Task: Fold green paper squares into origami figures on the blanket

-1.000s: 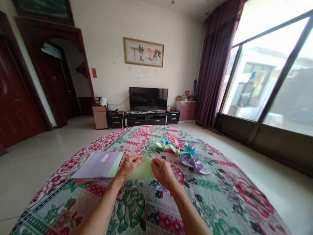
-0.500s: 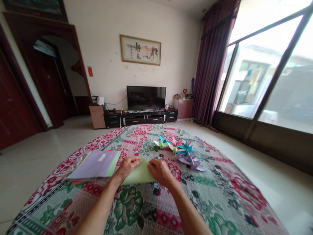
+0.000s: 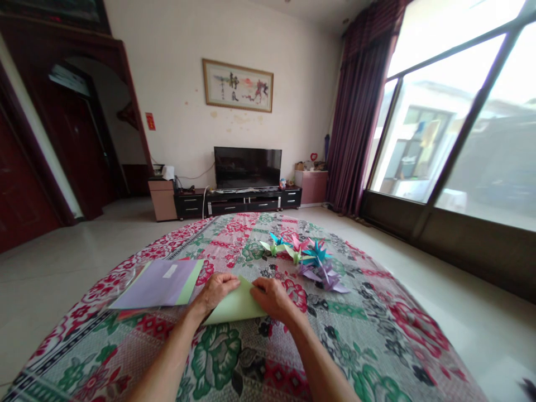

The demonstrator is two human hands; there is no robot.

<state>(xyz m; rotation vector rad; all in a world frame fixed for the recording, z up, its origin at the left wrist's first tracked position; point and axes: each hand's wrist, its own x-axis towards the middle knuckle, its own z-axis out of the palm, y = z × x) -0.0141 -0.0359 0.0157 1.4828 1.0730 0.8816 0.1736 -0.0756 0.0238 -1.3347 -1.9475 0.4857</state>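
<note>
A folded sheet of light green paper (image 3: pixel 235 306) is between my hands, its pointed top lying away from me and its long edge toward me. My left hand (image 3: pixel 218 291) pinches its upper left edge. On the upper right edge, my right hand (image 3: pixel 271 296) grips with thumb and bent fingers. Both hands are closed, and part of the paper is hidden under them. To the left lies a stack of coloured paper (image 3: pixel 161 285), lilac on top with green and red edges showing. Beyond my right hand stand several folded paper cranes (image 3: pixel 317 254) in green, blue, pink and purple.
A round table with a flowered cloth (image 3: pixel 226 357) carries everything. Past its far edge are a low cabinet (image 3: pixel 245 205) and a television (image 3: pixel 248 167). Windows (image 3: pixel 419 145) and a dark curtain (image 3: pixel 355 123) stand to the right.
The view has shifted slightly to the right. The near edge of the green paper sits a little closer to me, while both hands keep their grip on it.
</note>
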